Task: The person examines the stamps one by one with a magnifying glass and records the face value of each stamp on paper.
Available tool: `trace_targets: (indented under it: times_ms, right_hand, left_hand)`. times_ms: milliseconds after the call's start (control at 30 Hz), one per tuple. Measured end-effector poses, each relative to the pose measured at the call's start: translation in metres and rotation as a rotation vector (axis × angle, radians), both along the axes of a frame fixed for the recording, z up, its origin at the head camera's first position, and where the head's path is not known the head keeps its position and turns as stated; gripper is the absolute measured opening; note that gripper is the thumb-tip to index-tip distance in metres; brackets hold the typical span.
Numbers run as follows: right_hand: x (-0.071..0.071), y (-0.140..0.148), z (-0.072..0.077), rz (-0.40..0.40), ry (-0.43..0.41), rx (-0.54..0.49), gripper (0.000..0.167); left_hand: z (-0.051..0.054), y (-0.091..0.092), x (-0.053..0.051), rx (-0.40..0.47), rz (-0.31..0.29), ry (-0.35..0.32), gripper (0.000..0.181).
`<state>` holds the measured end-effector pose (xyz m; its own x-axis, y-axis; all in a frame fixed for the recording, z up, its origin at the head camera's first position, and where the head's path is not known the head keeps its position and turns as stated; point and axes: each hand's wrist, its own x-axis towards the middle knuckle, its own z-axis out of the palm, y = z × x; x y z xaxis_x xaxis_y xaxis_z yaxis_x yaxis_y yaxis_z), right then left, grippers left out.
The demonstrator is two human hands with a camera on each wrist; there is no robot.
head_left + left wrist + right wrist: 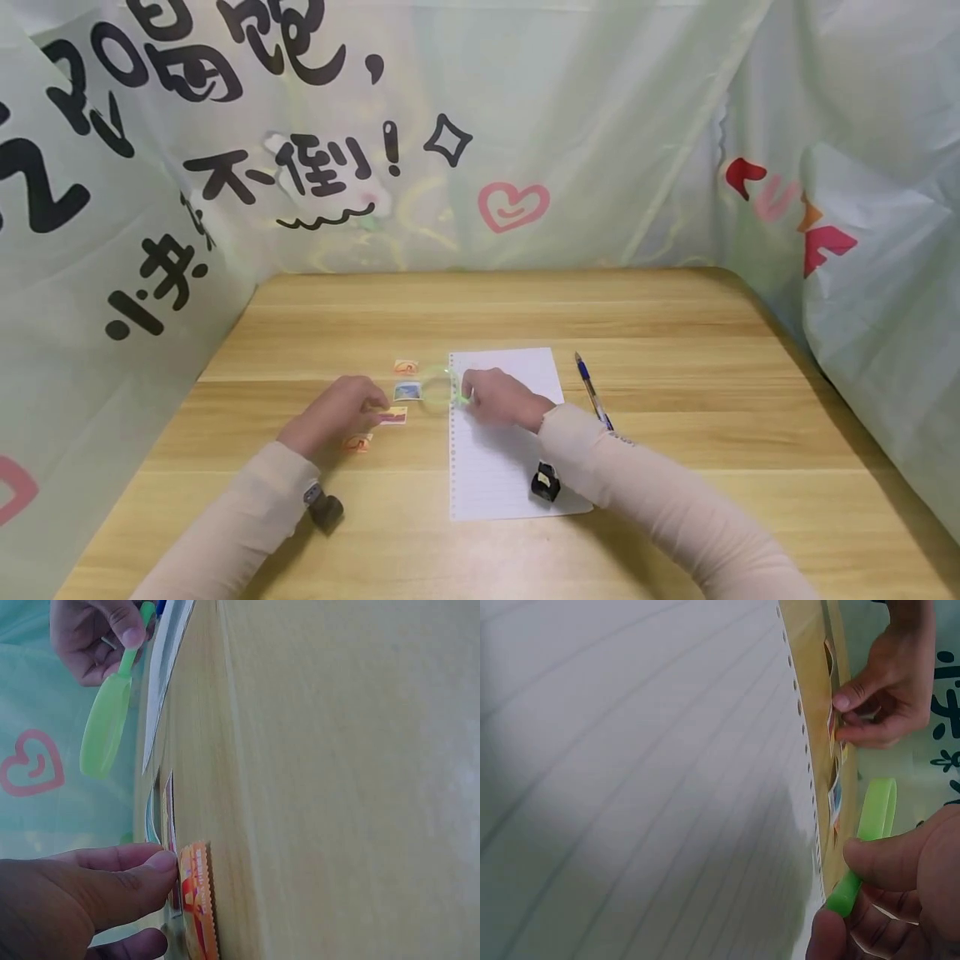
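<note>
My right hand [498, 397] grips the handle of a green magnifying glass [107, 724], its round lens held above the table beside a blue picture stamp [407, 391]. At the left, my left hand [337, 414] has thumb and finger at the edge of a reddish-purple stamp [393, 416]; whether it pinches it or only touches it, I cannot tell. An orange stamp-like piece [406, 367] lies behind the blue one. Another orange piece [198, 900], with a serrated edge, lies just nearer than the left fingertips.
A lined white sheet with punched holes [510, 483] lies under my right hand and forearm. A blue-capped pen [592, 388] lies to its right. Printed cloth [600, 125] hangs behind the wooden table [660, 325] and along both sides.
</note>
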<state>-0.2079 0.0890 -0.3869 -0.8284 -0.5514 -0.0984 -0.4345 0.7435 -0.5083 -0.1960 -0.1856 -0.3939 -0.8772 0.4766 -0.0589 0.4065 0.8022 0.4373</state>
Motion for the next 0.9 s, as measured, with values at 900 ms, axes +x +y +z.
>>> trace_targets:
  times_ms: [900]
  right_hand:
    - [0.013, -0.040, -0.009, 0.060, -0.051, 0.101, 0.014]
  left_hand:
    - [-0.004, 0.001, -0.005, -0.018, -0.023, 0.011, 0.009]
